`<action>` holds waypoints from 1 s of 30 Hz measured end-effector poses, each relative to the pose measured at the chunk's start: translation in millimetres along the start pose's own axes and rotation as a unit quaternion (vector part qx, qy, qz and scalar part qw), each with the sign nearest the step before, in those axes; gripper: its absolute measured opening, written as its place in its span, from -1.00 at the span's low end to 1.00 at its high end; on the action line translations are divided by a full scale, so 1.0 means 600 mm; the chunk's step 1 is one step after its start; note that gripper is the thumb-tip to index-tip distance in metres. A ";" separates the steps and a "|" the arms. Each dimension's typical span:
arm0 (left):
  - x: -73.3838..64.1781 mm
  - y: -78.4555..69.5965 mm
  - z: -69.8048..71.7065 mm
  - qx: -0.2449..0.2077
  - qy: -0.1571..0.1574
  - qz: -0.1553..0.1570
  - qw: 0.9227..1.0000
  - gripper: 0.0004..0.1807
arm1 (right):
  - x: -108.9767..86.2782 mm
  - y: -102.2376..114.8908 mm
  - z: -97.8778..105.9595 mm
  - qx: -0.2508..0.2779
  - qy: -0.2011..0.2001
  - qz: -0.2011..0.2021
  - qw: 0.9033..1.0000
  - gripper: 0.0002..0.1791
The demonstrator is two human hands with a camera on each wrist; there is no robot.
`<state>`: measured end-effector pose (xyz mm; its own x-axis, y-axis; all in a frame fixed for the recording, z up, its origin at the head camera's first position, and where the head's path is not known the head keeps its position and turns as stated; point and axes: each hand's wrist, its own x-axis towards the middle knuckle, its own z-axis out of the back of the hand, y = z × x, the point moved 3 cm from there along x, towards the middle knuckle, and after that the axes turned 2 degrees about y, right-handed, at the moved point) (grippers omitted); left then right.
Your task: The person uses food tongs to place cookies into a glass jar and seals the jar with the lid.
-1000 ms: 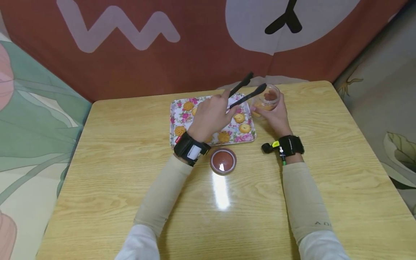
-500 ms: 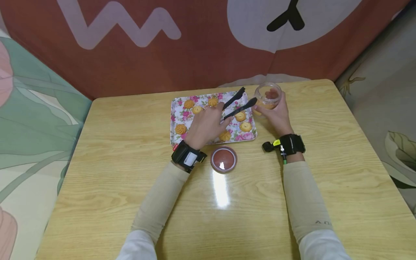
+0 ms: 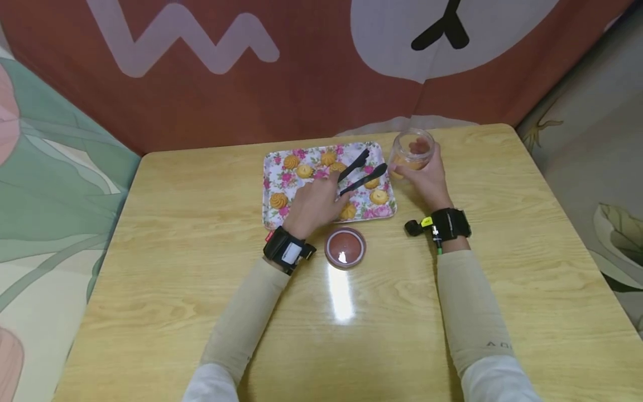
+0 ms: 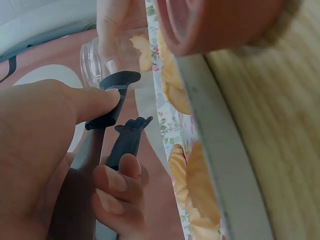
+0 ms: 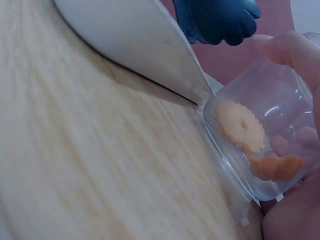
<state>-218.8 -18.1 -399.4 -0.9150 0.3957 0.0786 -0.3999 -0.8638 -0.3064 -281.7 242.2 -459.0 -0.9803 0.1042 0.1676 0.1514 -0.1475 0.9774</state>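
Note:
My left hand [image 3: 316,204] holds black tongs [image 3: 364,180] above a flowered tray [image 3: 374,214]. The two arms of the tongs stand apart, with nothing visible between the tips. Several swirled cookies [image 3: 278,200] lie on the tray; some are partly hidden by the hand and tongs. Beside the tray's right end, my right hand [image 3: 429,181] grips a clear, lidless jar [image 5: 280,90], fingers and thumb around its side. Inside the jar, a round cookie [image 5: 240,127] and a second cookie [image 5: 275,167] show near the base. In the right wrist view, a tong tip [image 5: 220,22] overlaps the tray's far side.
A round reddish-brown lid [image 3: 345,248] lies on the wooden table [image 3: 392,312] just in front of the tray. Behind the table's back edge hangs a red cloth [image 3: 311,95] with white shapes. A patterned drape [image 3: 55,167] borders the left side.
The left hand and tongs have moved from near the jar's mouth down and left, over the tray. The right hand stays on the jar; the lid has not moved.

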 end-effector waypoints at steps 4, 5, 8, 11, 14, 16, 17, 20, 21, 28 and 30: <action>-0.012 0.001 -0.011 0.002 0.016 0.011 1.000 -0.45 | -0.006 -0.013 -0.003 0.006 -0.001 -0.002 1.000 -0.04; -0.015 0.000 -0.014 0.003 0.018 0.012 1.000 -0.45 | -0.009 -0.013 -0.003 0.009 -0.001 -0.002 1.000 -0.04; -0.021 0.000 -0.020 0.009 0.023 0.014 1.000 -0.46 | -0.016 -0.008 -0.003 0.010 0.000 0.002 1.000 -0.05; -0.023 0.000 -0.024 0.017 0.026 0.011 0.999 -0.45 | -0.017 -0.009 -0.002 0.011 0.000 0.004 1.000 -0.04; -0.022 0.000 -0.026 0.015 0.029 0.006 0.999 -0.46 | -0.016 -0.012 -0.001 0.012 0.001 0.002 1.000 -0.04; -0.021 -0.001 -0.026 0.014 0.028 0.001 1.000 -0.46 | -0.019 0.000 -0.002 0.014 0.002 0.004 1.000 -0.04; -0.021 -0.001 -0.025 0.015 0.027 -0.002 1.000 -0.46 | -0.020 0.006 -0.002 0.012 0.003 0.004 1.000 -0.05; -0.019 -0.001 -0.024 0.025 0.021 -0.007 0.999 -0.46 | -0.026 0.028 -0.004 0.002 0.004 0.010 1.000 -0.07; -0.018 -0.001 -0.024 0.028 0.020 -0.008 0.999 -0.46 | -0.027 0.034 -0.005 -0.002 0.004 0.012 1.000 -0.07; -0.014 0.000 -0.024 0.040 0.009 -0.014 0.999 -0.48 | -0.016 0.027 -0.001 -0.014 0.009 0.014 1.000 -0.05; -0.014 0.000 -0.026 0.043 0.007 -0.014 0.999 -0.47 | -0.012 0.017 0.001 -0.016 0.009 0.014 1.000 -0.04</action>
<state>-210.0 -16.6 -414.7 -0.9027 0.4241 0.0721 -0.4290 -0.8755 -0.2225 -273.3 240.4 -450.4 -0.9782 0.0815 0.1912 0.1740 -0.1816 0.9679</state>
